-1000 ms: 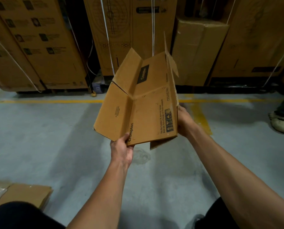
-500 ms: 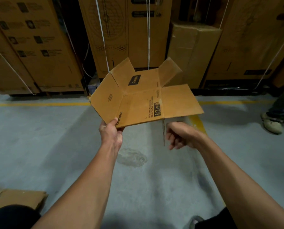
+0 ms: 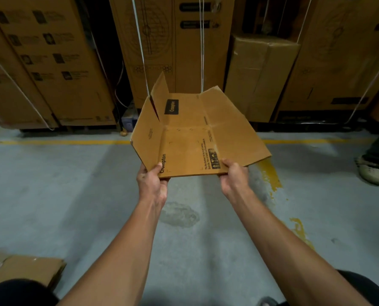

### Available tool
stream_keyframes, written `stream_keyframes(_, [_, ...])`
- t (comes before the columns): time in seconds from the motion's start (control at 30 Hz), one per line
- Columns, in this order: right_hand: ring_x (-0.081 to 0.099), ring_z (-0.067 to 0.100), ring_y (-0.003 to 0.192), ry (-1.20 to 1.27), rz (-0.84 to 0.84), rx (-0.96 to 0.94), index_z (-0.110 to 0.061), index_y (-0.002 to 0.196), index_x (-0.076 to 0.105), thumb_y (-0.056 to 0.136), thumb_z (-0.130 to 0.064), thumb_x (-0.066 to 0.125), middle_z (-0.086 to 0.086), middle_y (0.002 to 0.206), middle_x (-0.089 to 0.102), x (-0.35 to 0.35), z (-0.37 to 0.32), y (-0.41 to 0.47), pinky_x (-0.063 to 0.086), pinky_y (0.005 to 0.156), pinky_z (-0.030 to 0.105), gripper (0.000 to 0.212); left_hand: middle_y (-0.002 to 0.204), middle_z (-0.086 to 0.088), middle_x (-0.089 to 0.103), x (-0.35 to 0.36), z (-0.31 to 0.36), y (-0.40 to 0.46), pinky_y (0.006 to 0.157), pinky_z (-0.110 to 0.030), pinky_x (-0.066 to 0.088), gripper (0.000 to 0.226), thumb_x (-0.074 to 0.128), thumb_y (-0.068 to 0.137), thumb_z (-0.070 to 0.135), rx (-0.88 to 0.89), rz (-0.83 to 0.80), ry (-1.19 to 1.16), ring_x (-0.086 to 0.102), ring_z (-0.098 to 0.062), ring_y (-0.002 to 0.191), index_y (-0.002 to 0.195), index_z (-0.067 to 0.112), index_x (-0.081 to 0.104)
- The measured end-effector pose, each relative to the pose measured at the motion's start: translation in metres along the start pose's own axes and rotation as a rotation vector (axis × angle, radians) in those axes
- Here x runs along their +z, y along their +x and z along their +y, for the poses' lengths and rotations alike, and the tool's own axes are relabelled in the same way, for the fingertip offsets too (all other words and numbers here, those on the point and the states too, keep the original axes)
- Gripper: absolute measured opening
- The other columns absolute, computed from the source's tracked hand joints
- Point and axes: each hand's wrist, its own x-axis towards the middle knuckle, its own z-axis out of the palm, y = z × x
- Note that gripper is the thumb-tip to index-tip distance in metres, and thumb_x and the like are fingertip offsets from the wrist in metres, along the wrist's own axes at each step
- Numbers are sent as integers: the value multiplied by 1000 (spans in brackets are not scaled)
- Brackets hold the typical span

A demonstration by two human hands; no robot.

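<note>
**Flattened carton (image 3: 190,142) held up w/ both hands**

It's mid-air at frame center, opened out nearly flat, printed side up w/ "Crompton" on it. Left hand (image 3: 152,182) grasps the near edge at the carton's 7 o'clock corner, thumb on top. Right hand (image 3: 233,175) grasps the same edge at 5 o'clock, thumb on top, fingers underneath. One flap stands up at 11 o'clock, and the right panel spreads out toward 3. Below is the grey floor (image 3: 95,195) w/ a yellow line (image 3: 51,142). Big stacked boxes (image 3: 51,62) at 12, a shoe (image 3: 370,173) at 3, flat cardboard (image 3: 27,270) at 8.
</note>
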Motion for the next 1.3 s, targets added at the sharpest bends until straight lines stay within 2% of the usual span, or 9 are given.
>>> stream_keyframes(0.07, [72, 38, 103, -75, -5, -42, 4, 136, 54, 96, 20, 52, 30, 127, 68, 7, 8, -3, 62, 88, 57, 44, 129, -15, 74, -7, 8, 4, 83, -47, 63, 45, 54, 100, -14, 0, 7, 7, 72, -33, 116, 131, 16, 69])
stream_keyframes(0.23, [76, 32, 98, -127, -84, -24, 0, 142, 49, 97, 17, 53, 26, 127, 70, 31, 34, -19, 64, 62, 36, 48, 124, -15, 76, -29, 50, 8, 78, -43, 64, 39, 56, 99, -13, 37, 16, 23, 73, -33, 113, 120, 17, 71])
stream_keyframes(0.47, [74, 29, 92, -105, -257, 55, -4, 137, 50, 98, 20, 49, 19, 111, 71, 113, 84, -70, 63, 59, 34, 45, 119, -15, 77, -71, 157, 3, 86, -49, 64, 35, 56, 100, -12, 176, 68, -1, 76, -31, 104, 116, 16, 68])
stream_keyframes(0.63, [72, 28, 93, -205, -389, 114, -20, 108, 54, 97, 21, 49, 17, 113, 71, 179, 138, -110, 63, 75, 45, 43, 127, -16, 75, -129, 229, -6, 88, -53, 63, 40, 56, 100, -12, 282, 161, -84, 73, -35, 114, 128, 15, 68])
stream_keyframes(0.8, [72, 28, 88, -328, -523, 216, -14, 108, 59, 95, 22, 49, 15, 105, 72, 224, 214, -148, 59, 92, 58, 39, 115, -12, 78, -208, 276, -22, 79, -48, 65, 43, 57, 99, -12, 356, 317, -217, 76, -31, 104, 127, 17, 70])
stream_keyframes(0.87, [70, 28, 87, -368, -568, 291, -15, 103, 57, 97, 22, 48, 13, 100, 70, 237, 245, -162, 58, 93, 57, 39, 117, -14, 77, -245, 287, -25, 85, -53, 65, 43, 57, 99, -12, 376, 388, -272, 75, -35, 107, 130, 16, 69])
stream_keyframes(0.93, [72, 31, 90, -441, -657, 346, -14, 108, 58, 97, 21, 50, 16, 103, 72, 246, 278, -170, 60, 86, 56, 37, 123, -18, 75, -284, 297, -26, 91, -57, 62, 44, 58, 99, -11, 396, 458, -313, 73, -38, 111, 135, 14, 67])
stream_keyframes(1.07, [74, 41, 111, -624, -851, 485, -4, 136, 52, 99, 14, 55, 24, 126, 72, 256, 348, -172, 60, 89, 63, 41, 128, -19, 74, -361, 311, -29, 81, -45, 66, 46, 62, 99, -6, 422, 601, -399, 73, -37, 114, 141, 12, 62])
stream_keyframes(1.3, [72, 39, 116, -805, -1163, 664, -16, 131, 54, 104, 5, 55, 17, 128, 74, 255, 475, -180, 62, 91, 58, 34, 126, -18, 75, -468, 312, -51, 97, -49, 62, 44, 68, 97, 3, 442, 771, -541, 75, -33, 112, 139, 13, 59])
